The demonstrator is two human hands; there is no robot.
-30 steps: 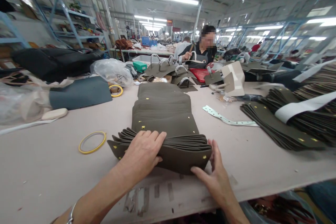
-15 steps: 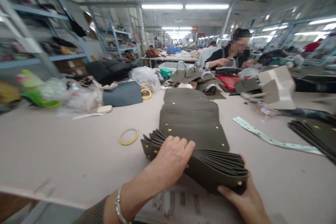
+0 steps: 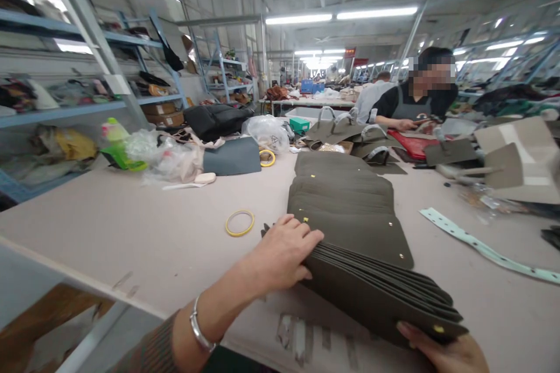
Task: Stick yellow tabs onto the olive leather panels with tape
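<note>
A thick bundle of dark olive leather-like panels [image 3: 367,297] is tilted at the near side of the table, between my two hands. My left hand [image 3: 284,253] is closed over its left part, fingers across the top edges and thumb at the near face. The lower right corner, beside a gold fitting, is pinched by my right hand [image 3: 446,352], which is partly cut off by the frame. Just behind lies an overlapping row of similar olive panels [image 3: 345,204] with small gold fittings, close to the bundle; whether they touch is unclear.
A yellow tape roll [image 3: 240,224] lies to the left on the pale table [image 3: 144,233]. A mint perforated strip [image 3: 476,245] lies to the right. Plastic bags [image 3: 266,133] and olive bag parts [image 3: 335,131] fill the far side, where a co-worker [image 3: 415,96] handles something.
The view has swung left. The bundle's right end has dropped toward me with my right hand, and its fanned edges lie closer together. Both hands keep hold.
</note>
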